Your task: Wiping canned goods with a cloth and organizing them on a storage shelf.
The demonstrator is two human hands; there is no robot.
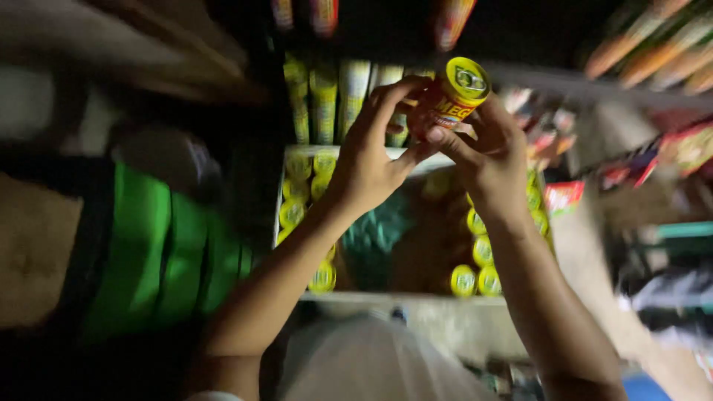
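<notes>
Holding: a small cylindrical metal can with a yellow lid and a red-and-yellow label (451, 95) is held up between both hands, above an open box and in front of a dim shelf.
Left hand: the left hand (369, 152) is closed on the can's left side, fingers arched over the top of the body and the thumb pressed in from below.
Right hand: the right hand (486, 152) is closed on the can's right and lower side, the thumb laid along the label; the two hands are drawn close together round the one can.
Can position: the can is tilted, its yellow lid turned up and to the right, clear of everything below it.
Box: a shallow pale cardboard box (416, 298) is seen under the hands, with more yellow-lidded cans (475, 281) standing upright along its left and right sides and a gap left in the middle.
Shelf: tall yellow-labelled cans (327, 100) are ranged in a row behind the box.
Handling: the can is judged stiff and fairly heavy for its size if full, with smooth walls likely to slip; dents are the main risk.
Grip point: the round side wall, taken across its width below the lid rim, is judged the surest hold.
Image limits: much of the surroundings is blurred and dark.
</notes>
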